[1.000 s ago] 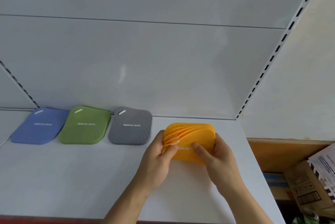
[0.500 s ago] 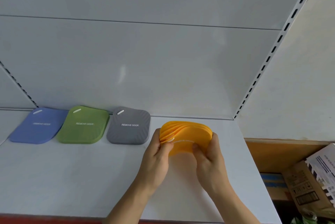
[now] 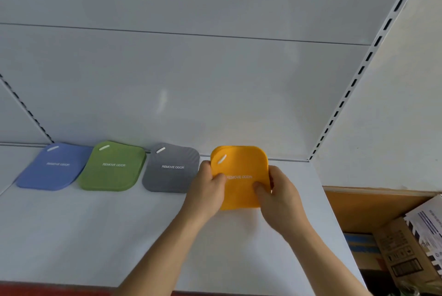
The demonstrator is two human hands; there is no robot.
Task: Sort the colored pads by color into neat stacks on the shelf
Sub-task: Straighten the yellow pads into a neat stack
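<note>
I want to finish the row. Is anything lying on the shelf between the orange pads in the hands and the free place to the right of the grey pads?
Nothing visible does. Both hands, left hand and right hand, grip the orange pads right beside the grey pads, and the shelf below them shows bare.

"REMOVE ODOR" stands in white on the green pad (image 3: 112, 167), gray pad (image 3: 171, 171) and orange pad (image 3: 240, 176).
</note>
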